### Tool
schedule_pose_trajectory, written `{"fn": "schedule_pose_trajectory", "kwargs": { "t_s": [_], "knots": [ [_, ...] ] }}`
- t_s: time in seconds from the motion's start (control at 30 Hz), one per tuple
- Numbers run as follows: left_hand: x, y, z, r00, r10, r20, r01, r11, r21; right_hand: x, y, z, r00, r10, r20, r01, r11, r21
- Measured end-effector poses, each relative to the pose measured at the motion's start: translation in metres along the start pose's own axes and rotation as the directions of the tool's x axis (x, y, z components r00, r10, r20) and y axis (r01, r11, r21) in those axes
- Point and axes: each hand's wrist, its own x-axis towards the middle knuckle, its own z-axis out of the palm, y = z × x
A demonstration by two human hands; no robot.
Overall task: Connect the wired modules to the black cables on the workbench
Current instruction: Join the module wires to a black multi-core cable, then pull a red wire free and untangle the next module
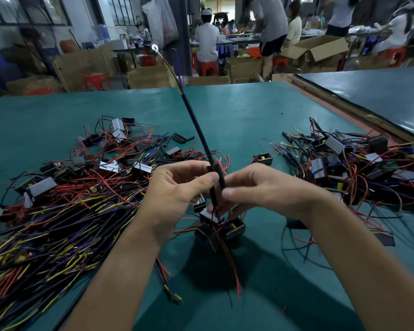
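Observation:
A long black cable [196, 125] stands almost upright in the middle of the green workbench [244, 111], its far end showing yellow and blue wires and a ring terminal. My left hand [177, 187] pinches the cable near its lower end between thumb and fingers. My right hand [256, 189] grips the short black sleeve [221, 175] on the same cable from the right. Below both hands hangs a wired module [209, 217] with red and black leads, above two black modules [225, 231] lying on the bench.
A big heap of black cables and modules [65, 199] with red, yellow and blue wires covers the left side. A second heap of modules [359, 161] lies at the right. Loose black sleeves [182, 138] lie behind. Another table [378, 91] stands far right; people work beyond.

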Motion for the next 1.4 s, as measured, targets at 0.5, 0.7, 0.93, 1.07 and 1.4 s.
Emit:
{"fn": "schedule_pose_trajectory", "kwargs": {
  "t_s": [0.5,0.7,0.93,1.07,1.4],
  "knots": [
    [0.006,-0.004,-0.003,0.99,-0.092,0.107,0.115,0.967,-0.227,0.0,0.0,0.0,0.99,-0.137,-0.03,0.14,0.98,0.14],
    [0.013,-0.007,-0.005,0.987,-0.132,-0.092,0.106,0.963,-0.246,-0.007,-0.036,-0.011,0.857,-0.149,-0.493,0.096,0.987,-0.13],
    [0.015,-0.019,-0.001,0.987,-0.147,-0.061,0.139,0.983,-0.118,-0.029,-0.107,-0.077,0.501,-0.419,-0.757,-0.437,0.633,-0.639],
    [0.017,-0.023,-0.002,0.985,-0.157,-0.071,0.15,0.983,-0.102,-0.015,-0.098,-0.123,0.441,-0.339,-0.831,-0.735,0.395,-0.551],
    [0.019,-0.029,-0.003,0.99,-0.116,-0.085,0.12,0.992,0.042,-0.027,-0.008,-0.132,0.474,-0.014,-0.881,-0.857,0.222,-0.465]
  ]
}}
